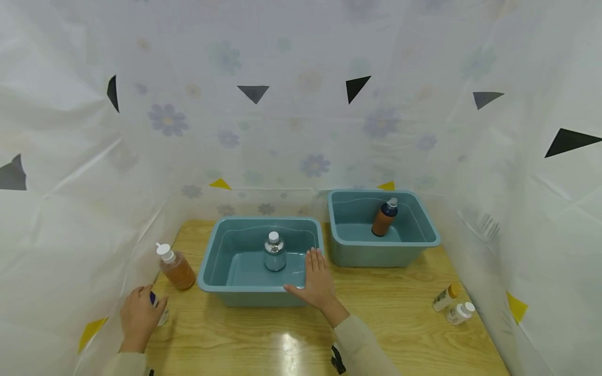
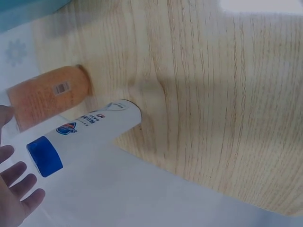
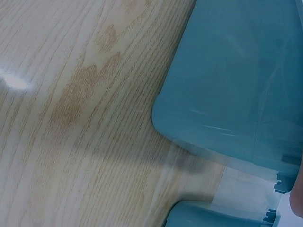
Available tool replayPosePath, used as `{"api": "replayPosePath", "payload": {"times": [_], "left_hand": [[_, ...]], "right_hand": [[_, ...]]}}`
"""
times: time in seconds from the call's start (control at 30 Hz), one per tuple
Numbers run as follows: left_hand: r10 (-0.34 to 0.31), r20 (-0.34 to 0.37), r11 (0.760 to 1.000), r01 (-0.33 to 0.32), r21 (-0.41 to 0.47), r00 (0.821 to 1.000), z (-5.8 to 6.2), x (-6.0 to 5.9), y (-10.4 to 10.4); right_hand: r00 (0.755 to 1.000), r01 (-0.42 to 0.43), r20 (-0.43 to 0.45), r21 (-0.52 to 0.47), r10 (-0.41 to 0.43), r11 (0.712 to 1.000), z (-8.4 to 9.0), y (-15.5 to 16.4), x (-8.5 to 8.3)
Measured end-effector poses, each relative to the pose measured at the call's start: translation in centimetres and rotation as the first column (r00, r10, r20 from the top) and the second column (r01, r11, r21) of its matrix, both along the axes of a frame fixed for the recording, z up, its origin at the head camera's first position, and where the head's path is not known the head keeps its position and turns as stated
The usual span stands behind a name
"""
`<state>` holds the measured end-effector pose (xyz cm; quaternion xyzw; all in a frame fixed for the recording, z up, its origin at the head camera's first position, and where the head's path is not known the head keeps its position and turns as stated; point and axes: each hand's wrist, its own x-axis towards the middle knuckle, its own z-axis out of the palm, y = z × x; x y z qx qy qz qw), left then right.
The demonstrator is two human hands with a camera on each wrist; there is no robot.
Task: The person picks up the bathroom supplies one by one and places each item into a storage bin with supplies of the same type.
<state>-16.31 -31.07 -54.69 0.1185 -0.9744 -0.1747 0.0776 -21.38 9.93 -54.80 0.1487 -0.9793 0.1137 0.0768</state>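
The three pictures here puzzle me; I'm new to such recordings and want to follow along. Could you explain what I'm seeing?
There is no machine, only a person's two bare hands. The wide picture comes from a camera worn on the head; the other two come from one on each wrist. On the wooden table are two blue-green bins: the left bin contains a clear bottle with a white cap, the right bin a brown bottle with a dark collar. An amber pump bottle stands at left; an orange-capped bottle and a white-capped bottle at right. Neither hand plainly holds anything: the left hand is beside a white bottle with a blue cap, and the right hand, fingers straight, is at the left bin's right side.
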Motion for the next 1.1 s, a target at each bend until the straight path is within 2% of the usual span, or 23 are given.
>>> {"api": "replayPosePath", "payload": {"times": [0.4, 0.57, 0.8, 1.0, 1.1], "left_hand": [[-0.011, 0.033, 1.0, 0.011, -0.008, 0.999, -0.3, 0.1, -0.5], [0.007, 0.062, 1.0, -0.008, 0.02, 0.998, -0.3, -0.3, -0.9], [0.011, 0.053, 0.998, -0.014, 0.061, 0.999, -0.1, -0.7, -1.0], [0.008, 0.107, 0.995, -0.019, 0.098, 0.994, -0.3, -1.1, -1.2], [0.01, 0.106, 0.993, -0.022, 0.113, 0.994, -0.3, -1.1, -1.3]], "right_hand": [[1.0, -0.001, 0.008, -0.012, 0.002, 1.0, -0.2, 0.1, 0.0], [1.0, -0.004, -0.008, -0.014, 0.004, 1.0, -0.2, 0.2, 0.1], [1.0, -0.008, -0.029, 0.004, 0.008, 1.0, 0.0, 0.2, 0.1], [1.0, -0.005, -0.009, -0.01, 0.005, 1.0, 0.1, 0.2, 0.1], [1.0, -0.004, 0.004, -0.006, 0.004, 1.0, 0.0, 0.2, 0.1]]}}
